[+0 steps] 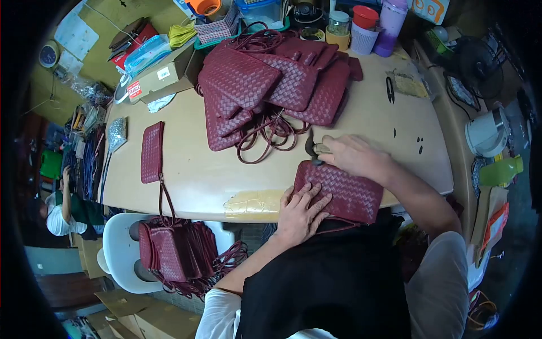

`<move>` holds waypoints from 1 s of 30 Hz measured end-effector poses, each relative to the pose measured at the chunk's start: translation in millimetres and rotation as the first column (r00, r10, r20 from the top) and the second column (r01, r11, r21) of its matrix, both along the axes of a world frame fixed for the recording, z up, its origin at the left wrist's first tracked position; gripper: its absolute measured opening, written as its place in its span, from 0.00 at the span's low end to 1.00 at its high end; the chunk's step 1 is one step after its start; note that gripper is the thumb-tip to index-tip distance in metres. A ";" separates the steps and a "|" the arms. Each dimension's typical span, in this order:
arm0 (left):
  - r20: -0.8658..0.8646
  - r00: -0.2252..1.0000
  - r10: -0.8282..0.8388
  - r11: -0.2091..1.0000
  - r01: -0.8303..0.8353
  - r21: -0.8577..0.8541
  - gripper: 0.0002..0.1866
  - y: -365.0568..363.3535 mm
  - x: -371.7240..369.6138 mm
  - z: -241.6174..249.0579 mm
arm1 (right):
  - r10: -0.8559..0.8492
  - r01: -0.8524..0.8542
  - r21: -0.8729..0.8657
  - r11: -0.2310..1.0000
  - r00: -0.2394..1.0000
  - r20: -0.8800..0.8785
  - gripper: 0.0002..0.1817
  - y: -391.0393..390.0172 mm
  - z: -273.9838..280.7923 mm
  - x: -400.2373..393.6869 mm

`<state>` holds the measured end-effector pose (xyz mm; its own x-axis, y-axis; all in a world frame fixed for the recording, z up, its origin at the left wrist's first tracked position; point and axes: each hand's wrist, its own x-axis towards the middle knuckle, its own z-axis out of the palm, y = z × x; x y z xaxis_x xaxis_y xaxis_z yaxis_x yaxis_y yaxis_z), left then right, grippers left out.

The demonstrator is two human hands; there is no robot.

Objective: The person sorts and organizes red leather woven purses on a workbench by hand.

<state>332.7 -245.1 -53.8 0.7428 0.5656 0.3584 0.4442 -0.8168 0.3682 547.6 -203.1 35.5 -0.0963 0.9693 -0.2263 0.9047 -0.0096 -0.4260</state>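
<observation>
A maroon woven-pattern leather pouch [353, 192] lies flat at the table's front edge, close to my body. My left hand [302, 214] rests on its left part with the fingers spread. Closed around a tool with a dark curved head [311, 148], my right hand [350, 153] is over the pouch's far edge. The tool looks like a small hammer, but my fingers hide most of its handle. The lower end of the dark head is at or just above the pouch's far left corner; contact cannot be made out.
A heap of similar maroon pouches [243, 85] with looped straps lies farther back. One narrow pouch [151, 152] is at the left, its strap hanging toward a white chair [121, 248] stacked with pouches. A cardboard box [169, 73] and a purple bottle [390, 25] stand behind. Another person [62, 212] is far left.
</observation>
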 end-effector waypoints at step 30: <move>0.039 0.999 -0.002 1.000 0.002 -0.003 0.23 -1.8 4.7 7.9 | -0.304 0.301 0.075 0.951 0.952 0.035 0.19 -87.9 10.6 58.3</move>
